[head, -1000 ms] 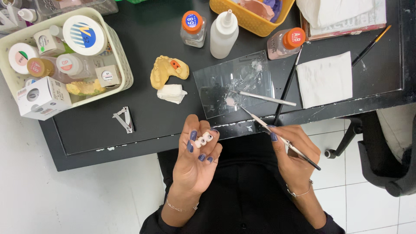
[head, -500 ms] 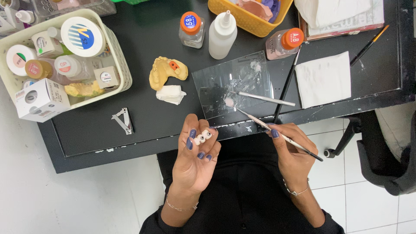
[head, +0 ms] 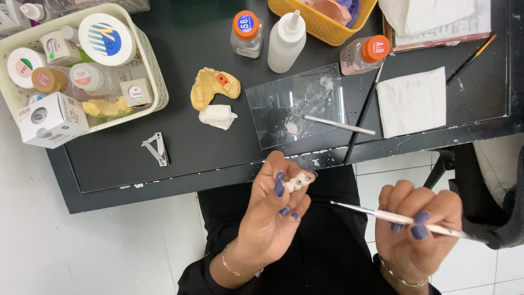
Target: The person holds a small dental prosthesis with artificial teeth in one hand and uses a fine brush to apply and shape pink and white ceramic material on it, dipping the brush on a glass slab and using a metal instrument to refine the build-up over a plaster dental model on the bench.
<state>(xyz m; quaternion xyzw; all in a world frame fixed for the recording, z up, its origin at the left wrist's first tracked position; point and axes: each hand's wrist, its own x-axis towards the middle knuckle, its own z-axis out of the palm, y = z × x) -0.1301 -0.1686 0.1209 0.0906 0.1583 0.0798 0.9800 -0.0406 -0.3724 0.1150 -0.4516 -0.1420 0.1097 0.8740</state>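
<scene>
Pinching a small white row of moulded teeth (head: 297,182) at its fingertips, the left hand (head: 273,216) tilts it up toward the eye, above the black worktop (head: 180,158) edge. The right hand (head: 417,232) has its grip closed on a thin pale-handled brush (head: 382,214), tip aimed at the teeth, apart.

My left hand (head: 270,216) pinches a glossy white ceramic tooth bridge (head: 297,182); my right hand (head: 417,229) grips a thin, smooth white-handled brush (head: 382,214). The clear glass slab (head: 297,104) gleams on the matt black, chipped table (head: 180,147).
</scene>
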